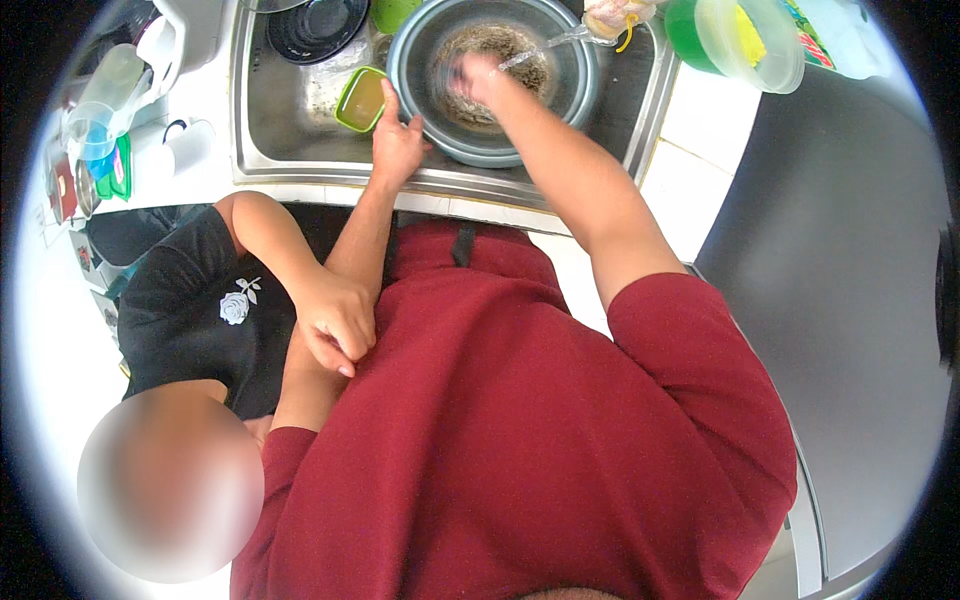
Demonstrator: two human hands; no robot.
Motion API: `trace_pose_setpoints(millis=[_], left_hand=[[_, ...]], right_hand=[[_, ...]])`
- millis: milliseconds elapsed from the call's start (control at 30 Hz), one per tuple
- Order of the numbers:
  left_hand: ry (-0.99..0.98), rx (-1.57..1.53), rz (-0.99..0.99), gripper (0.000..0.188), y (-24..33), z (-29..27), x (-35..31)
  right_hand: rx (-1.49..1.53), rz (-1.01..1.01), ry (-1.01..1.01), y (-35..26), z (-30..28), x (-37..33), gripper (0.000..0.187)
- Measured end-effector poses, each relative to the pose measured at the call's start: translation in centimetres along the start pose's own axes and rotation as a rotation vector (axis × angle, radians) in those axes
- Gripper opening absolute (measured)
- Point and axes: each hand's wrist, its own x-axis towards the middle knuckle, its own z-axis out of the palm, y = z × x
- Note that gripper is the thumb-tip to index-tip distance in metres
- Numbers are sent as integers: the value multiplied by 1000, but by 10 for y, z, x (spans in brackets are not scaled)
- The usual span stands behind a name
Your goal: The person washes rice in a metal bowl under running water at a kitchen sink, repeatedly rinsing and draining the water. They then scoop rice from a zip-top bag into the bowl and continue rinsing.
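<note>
A round grey basin stands in the metal sink, with murky water and a brown grainy mass inside. My right hand reaches into that water; its fingers are smeared by motion. Against the basin's near left side rests my left hand, fingers apart and one stretched forward. Just beyond that finger sits a small green-rimmed rectangular container with cloudy liquid. A stream of water runs into the basin from a wrapped faucet.
Another person in a black shirt stands close at my left, a hand on my left forearm. A black plate lies in the sink. Green and clear tubs stand at the right, above a grey appliance surface. Cups are at the left.
</note>
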Motion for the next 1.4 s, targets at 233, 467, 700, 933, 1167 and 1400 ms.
trace_pose_setpoints(millis=[233,467,700,933,1167,1400], left_hand=[[45,67,-38,75,-5,-6,0],[-7,-59,11,74,-3,0,-2],[-5,-126,16,74,-4,-5,4],[77,24,50,67,-6,6,5],[83,9,50,63,-10,7,6],[151,127,209,65,-26,14,14]], right_hand=[[-1349,-437,-277,39,-10,22,25],[-1127,-702,75,15,32,10,31],[-2056,-426,-72,23,-84,0,38],[-1933,-828,-418,45,-41,26,34],[-1854,-1126,106,-54,-85,38,24],[-1904,-1215,-364,42,-58,-1,19]])
